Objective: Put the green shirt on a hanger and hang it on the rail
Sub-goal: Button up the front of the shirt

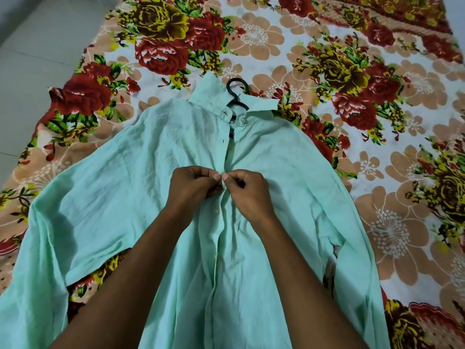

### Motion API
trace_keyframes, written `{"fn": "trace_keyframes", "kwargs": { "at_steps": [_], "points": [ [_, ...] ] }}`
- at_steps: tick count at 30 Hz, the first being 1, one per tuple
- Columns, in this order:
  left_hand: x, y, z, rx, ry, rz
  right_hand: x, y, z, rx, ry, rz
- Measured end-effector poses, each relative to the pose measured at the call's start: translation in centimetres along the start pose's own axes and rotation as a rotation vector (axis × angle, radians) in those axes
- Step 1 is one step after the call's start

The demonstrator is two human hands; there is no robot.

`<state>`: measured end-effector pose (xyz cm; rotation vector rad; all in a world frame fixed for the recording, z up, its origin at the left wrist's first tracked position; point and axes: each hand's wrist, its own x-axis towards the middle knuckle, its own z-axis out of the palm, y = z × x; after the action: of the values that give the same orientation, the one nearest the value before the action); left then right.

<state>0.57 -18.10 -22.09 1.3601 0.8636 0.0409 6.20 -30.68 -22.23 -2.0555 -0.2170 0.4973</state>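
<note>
The mint-green shirt (120, 187) lies front up on the flowered bedspread, sleeves spread to both sides. A black hanger (237, 93) is inside it; its hook sticks out above the collar and a dark strip shows through the open placket below the collar button. My left hand (192, 183) and my right hand (247, 188) meet at the chest, each pinching one edge of the shirt's button placket between thumb and fingers. The rail is out of view.
The flowered bedspread (314, 54) covers the bed around the shirt. At the upper left, beyond the bed's edge, is pale tiled floor (35, 46).
</note>
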Motion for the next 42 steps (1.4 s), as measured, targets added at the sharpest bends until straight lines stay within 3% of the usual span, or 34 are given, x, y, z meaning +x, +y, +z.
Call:
{"fn": "trace_keyframes", "kwargs": {
  "at_steps": [6, 12, 15, 18, 24, 27, 34, 42],
  "points": [
    [0.7, 0.6, 0.0, -0.058, -0.005, -0.104, 0.4, 0.5, 0.4, -0.101, 0.09, 0.006],
    [2.1, 2.1, -0.5, 0.422, -0.064, -0.046, 3.0, -1.3, -2.1, -0.525, 0.02, 0.098],
    [3.3, 4.1, 0.1, 0.485, 0.066, 0.154, 5.1, -3.1, -3.1, -0.413, 0.1, -0.031],
    [4.8, 5.6, 2.2, 0.607, 0.149, 0.336, 7.1, -4.0, -2.5, -0.279, 0.137, -0.033],
    [6.5, 4.8, 4.1, 0.843, 0.107, 0.326, 8.8, -3.0, -1.2, -0.256, 0.123, 0.073],
    [6.6, 4.8, 3.7, 0.796, 0.116, 0.319, 8.7, -3.0, -0.9, -0.292, 0.11, 0.04],
    [7.8, 4.3, 2.3, 0.319, 0.186, 0.076, 8.5, -3.0, 0.4, -0.385, 0.196, 0.026],
    [7.3, 4.7, 2.3, 0.021, 0.121, -0.088, 8.2, -2.6, 0.7, 0.153, 0.235, 0.218]
  ]
}}
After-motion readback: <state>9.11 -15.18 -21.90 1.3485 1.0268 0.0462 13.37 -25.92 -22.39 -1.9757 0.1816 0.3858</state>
